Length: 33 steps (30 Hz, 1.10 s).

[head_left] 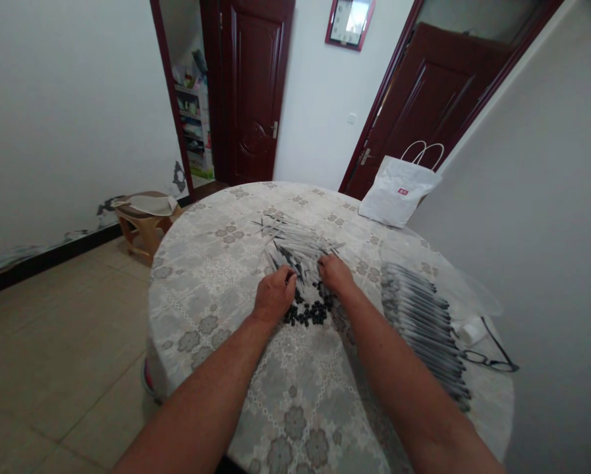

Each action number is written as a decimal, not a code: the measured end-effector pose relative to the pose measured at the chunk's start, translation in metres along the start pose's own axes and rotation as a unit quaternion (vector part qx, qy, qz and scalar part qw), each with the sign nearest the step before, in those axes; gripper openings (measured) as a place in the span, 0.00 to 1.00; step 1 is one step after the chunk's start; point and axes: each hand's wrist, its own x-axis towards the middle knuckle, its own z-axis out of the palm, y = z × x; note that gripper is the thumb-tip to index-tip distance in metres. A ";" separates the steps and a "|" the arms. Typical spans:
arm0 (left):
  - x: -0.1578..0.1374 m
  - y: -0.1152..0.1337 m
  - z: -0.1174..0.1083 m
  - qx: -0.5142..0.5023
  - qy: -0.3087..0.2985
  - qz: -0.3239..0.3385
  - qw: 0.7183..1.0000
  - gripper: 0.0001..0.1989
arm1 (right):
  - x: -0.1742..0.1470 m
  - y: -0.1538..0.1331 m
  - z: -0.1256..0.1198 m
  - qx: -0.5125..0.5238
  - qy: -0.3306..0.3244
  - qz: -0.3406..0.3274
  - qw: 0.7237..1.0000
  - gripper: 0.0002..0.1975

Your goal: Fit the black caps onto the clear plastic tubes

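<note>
My left hand (274, 293) is closed, thumb against curled fingers, at the near left edge of a loose pile of thin white sticks (300, 238), which look like pen refills. My right hand (335, 274) is closed too, at the right side of the pile. Whatever either hand pinches is too small or hidden to make out. Dark-tipped sticks (289, 255) lie between and beyond the hands. Just nearer to me, small black cap-like pieces (315, 312) are scattered on the patterned tablecloth (211, 289).
Right of my right forearm lies a row of grey pen-like sticks (423, 322) with dark ends. Near the table's right edge are glasses (490, 361) and a small white object (473, 330). A white paper bag (398, 191) stands at the back right. A wooden stool (144, 220) is beyond the table's left.
</note>
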 end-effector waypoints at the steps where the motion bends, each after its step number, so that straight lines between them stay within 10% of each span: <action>1: 0.000 0.000 0.000 0.001 -0.003 -0.002 1.000 0.06 | -0.002 0.001 0.001 0.004 -0.003 -0.006 1.000 0.12; 18: 0.002 0.015 -0.009 -0.094 -0.046 -0.046 0.993 0.08 | -0.079 -0.027 -0.013 0.200 0.085 -0.078 0.973 0.08; 24: 0.006 0.017 -0.011 -0.277 -0.059 -0.145 0.948 0.11 | -0.086 -0.040 -0.027 0.278 0.051 -0.092 0.955 0.09; 33: 0.010 0.017 -0.011 -0.386 -0.035 -0.195 0.901 0.14 | -0.098 0.031 -0.061 0.158 0.047 0.037 0.986 0.13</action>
